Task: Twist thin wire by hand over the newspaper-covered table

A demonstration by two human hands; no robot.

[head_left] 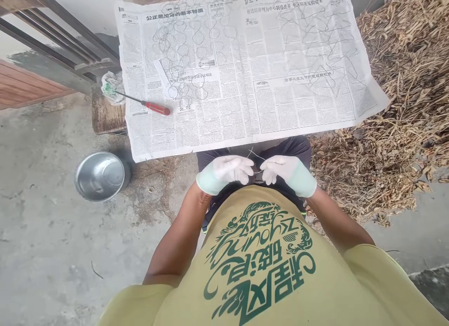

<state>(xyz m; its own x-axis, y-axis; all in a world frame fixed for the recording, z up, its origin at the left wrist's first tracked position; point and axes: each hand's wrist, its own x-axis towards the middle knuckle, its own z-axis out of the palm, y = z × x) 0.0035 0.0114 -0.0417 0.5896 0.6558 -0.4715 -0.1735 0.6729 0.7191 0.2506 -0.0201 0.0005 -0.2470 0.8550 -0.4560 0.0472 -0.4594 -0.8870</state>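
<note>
Both hands wear white gloves with pale green cuffs and meet above my lap, just below the newspaper's near edge. My left hand (pixel 233 169) is closed with its fingers pinching one side of a thin wire (pixel 257 155). From the right, my right hand (pixel 278 169) pinches the same wire between thumb and fingers. The wire is bent, and its two ends cross above the gap between the hands. On the newspaper (pixel 224 125) lie several wire rings (pixel 198 37) at the left and several loose, bent wires (pixel 315 36) at the right.
A red-handled screwdriver (pixel 156 107) rests at the newspaper's left side, its tip by a crumpled white bag (pixel 111 86). A metal pot (pixel 101 176) stands on the concrete floor at left. A wooden chair (pixel 70 40) is behind it. Dried stalks (pixel 393 129) are heaped at right.
</note>
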